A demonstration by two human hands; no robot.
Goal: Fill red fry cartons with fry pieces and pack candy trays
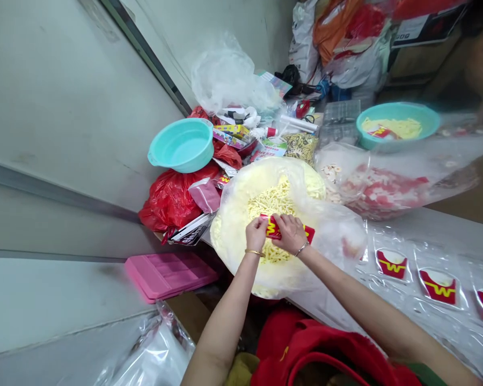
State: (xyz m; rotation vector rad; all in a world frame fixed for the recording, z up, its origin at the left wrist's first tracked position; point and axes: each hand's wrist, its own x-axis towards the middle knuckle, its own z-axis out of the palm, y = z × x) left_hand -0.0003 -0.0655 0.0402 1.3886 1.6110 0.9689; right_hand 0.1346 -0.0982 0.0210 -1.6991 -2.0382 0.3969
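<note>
My left hand (256, 234) pinches the left end of a red fry carton (273, 228) marked with a yellow zigzag. Over its middle lies my right hand (290, 234), fingers closed around it, with more red and yellow showing at its right side. Both hands are just above a large plastic bag (235, 214) spread open and heaped with pale yellow fry-shaped pieces (271, 198). Whether the carton is folded flat or opened, I cannot tell, since my fingers cover much of it.
Red cartons in clear sleeves (392, 264) line the table at right. A clear bag of red and white pieces (390, 187) lies behind them. Turquoise basins (183, 145) stand left and back right (398, 107). A pink plastic piece (171, 273) sits lower left, below a red bag (171, 198).
</note>
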